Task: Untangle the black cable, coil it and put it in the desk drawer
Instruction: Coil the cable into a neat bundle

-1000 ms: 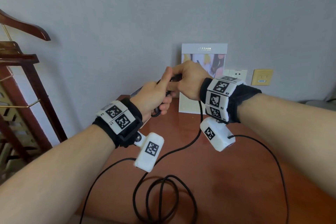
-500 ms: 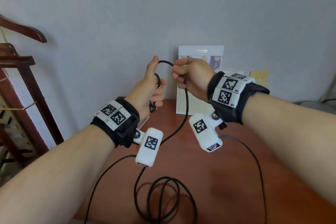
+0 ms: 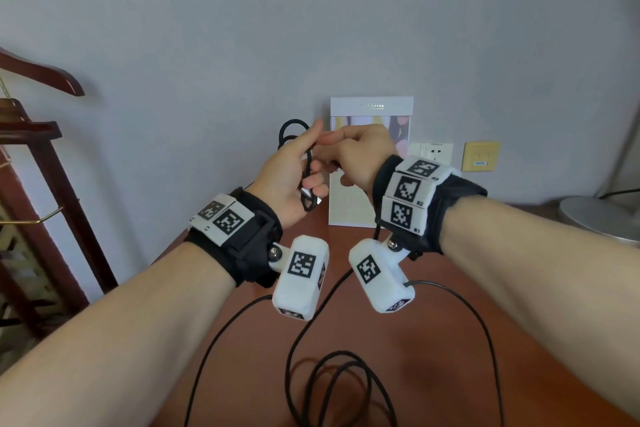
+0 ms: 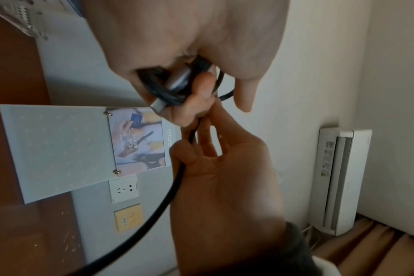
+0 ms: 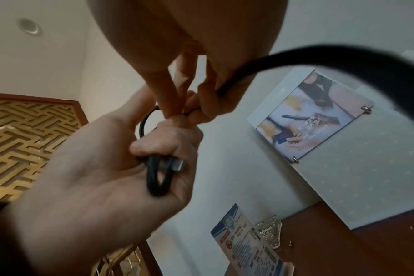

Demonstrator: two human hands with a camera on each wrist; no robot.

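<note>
My left hand is raised above the desk and grips a small coil of the black cable, a couple of loops with a silver plug sticking out below the curled fingers. My right hand meets it from the right and pinches the cable where it joins the coil. From there the cable hangs down under my right wrist to a loose pile of loops on the brown desk. No drawer is in view.
A white framed sign leans on the wall behind my hands, with a socket and a yellow plate beside it. A wooden rack stands left. A grey lamp base sits at the right. A leaflet stand is on the desk.
My hands parted, the right drawing a fresh loop of cable upward, then came back together. The coil in my left hand has gained a loop and now shows above the thumb.
</note>
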